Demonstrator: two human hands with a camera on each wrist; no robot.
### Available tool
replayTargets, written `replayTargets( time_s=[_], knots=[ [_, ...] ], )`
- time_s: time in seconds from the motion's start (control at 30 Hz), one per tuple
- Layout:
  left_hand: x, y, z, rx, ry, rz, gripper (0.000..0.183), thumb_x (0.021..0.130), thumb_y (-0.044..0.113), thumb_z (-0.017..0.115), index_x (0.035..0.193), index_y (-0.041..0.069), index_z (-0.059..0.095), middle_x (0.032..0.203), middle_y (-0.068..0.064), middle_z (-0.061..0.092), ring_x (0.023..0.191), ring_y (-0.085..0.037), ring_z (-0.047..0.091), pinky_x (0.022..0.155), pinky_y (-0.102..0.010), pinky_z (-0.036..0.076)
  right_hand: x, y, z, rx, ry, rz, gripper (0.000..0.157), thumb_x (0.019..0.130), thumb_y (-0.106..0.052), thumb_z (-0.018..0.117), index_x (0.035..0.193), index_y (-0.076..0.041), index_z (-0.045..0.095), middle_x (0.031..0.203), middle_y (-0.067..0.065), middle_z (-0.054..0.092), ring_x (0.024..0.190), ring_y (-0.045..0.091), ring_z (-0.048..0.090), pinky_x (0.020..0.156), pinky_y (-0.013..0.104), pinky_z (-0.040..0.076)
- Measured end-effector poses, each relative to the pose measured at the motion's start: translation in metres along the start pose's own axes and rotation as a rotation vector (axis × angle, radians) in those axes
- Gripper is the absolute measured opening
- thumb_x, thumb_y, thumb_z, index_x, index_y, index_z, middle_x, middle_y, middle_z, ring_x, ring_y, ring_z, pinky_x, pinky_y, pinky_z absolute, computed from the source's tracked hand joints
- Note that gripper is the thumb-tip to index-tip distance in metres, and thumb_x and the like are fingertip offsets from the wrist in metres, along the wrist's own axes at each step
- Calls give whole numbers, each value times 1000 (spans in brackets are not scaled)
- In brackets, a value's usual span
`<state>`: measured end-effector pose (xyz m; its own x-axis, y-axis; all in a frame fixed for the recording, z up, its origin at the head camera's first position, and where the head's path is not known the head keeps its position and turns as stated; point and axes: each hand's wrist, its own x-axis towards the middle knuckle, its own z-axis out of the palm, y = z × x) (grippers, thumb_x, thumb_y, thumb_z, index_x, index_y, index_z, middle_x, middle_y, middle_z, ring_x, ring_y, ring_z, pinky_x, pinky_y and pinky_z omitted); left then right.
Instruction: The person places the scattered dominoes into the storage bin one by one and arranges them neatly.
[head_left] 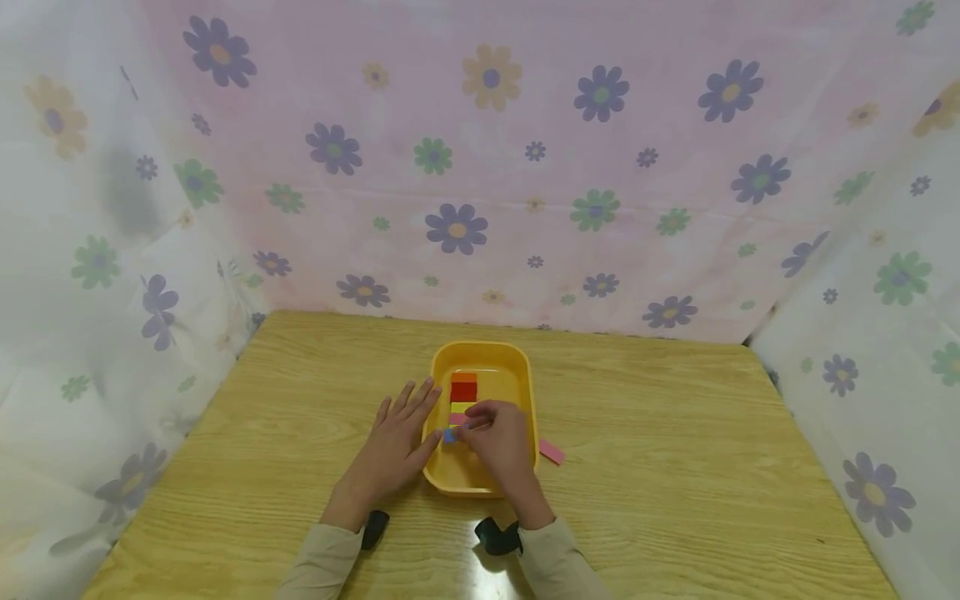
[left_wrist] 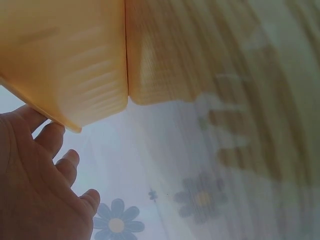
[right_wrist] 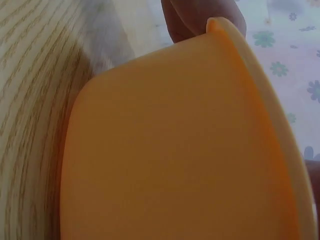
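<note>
A yellow tray holds a row of small coloured blocks: an orange block, a red block, a yellow block, a pink block and a blue block at the near end. My right hand reaches over the tray's right side, with thumb and curled fingers pinching the blue block's right end, which they hide. Next to the pink block lie the upper fingers. My left hand rests along the left rim, fingers extended; in the left wrist view its fingertips touch the tray's edge.
Another pink block lies on the wooden table, just right of the tray. Dark wrist bands sit at both cuffs. Flower-printed curtains enclose the table at the back and both sides.
</note>
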<state>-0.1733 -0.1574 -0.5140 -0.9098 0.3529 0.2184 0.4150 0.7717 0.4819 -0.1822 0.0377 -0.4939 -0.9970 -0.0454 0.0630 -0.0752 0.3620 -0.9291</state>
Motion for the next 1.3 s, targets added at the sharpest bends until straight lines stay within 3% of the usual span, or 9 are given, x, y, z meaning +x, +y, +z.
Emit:
replayTargets(
  time_s=[0.17,0.3,0.5,0.67,0.8,1.1,1.3],
  knots=[
    [-1,2,-1,-2,-1,-9,63,102,31,60,158,10,38,167,-5,27,155,-39,20,120,-70,14,-4,2,1,-70,-52,84,35,71,-6,90,98,7,73,73,6,71,61,14,64,55,28,55],
    [-1,3,-1,-4,-12,-15,64,103,31,58,159,10,37,168,-5,26,155,-38,19,120,-69,13,-5,5,0,-148,-40,94,34,69,-3,89,95,8,70,71,7,69,60,15,62,54,29,53],
    [-1,3,-1,-17,-2,-12,63,103,29,59,159,10,36,167,-6,27,155,-39,19,120,-69,13,-2,6,0,-273,-13,149,36,68,-6,92,94,5,70,73,8,68,62,16,62,58,31,54],
    [0,2,-1,-23,-3,-8,64,103,30,58,159,9,36,168,-6,26,155,-39,18,120,-69,12,5,4,2,-353,9,206,42,67,-12,96,96,4,71,89,11,71,75,21,61,71,37,56],
    [0,2,-1,-19,1,-5,63,103,31,58,158,9,37,167,-6,27,155,-39,19,120,-69,13,9,4,3,-384,10,205,44,65,-13,97,96,4,71,96,14,70,82,25,61,78,40,56],
    [4,-1,-9,-8,12,9,64,103,31,58,159,9,36,167,-7,26,155,-40,20,119,-70,13,15,1,7,-366,30,136,40,67,-13,95,92,5,70,91,15,69,79,26,60,75,42,56],
    [-4,-2,2,-39,1,9,64,103,32,57,159,9,36,168,-8,26,154,-42,19,119,-71,12,5,9,9,-366,25,144,38,69,-14,94,91,5,69,88,13,68,77,25,59,74,41,56]
  ],
)
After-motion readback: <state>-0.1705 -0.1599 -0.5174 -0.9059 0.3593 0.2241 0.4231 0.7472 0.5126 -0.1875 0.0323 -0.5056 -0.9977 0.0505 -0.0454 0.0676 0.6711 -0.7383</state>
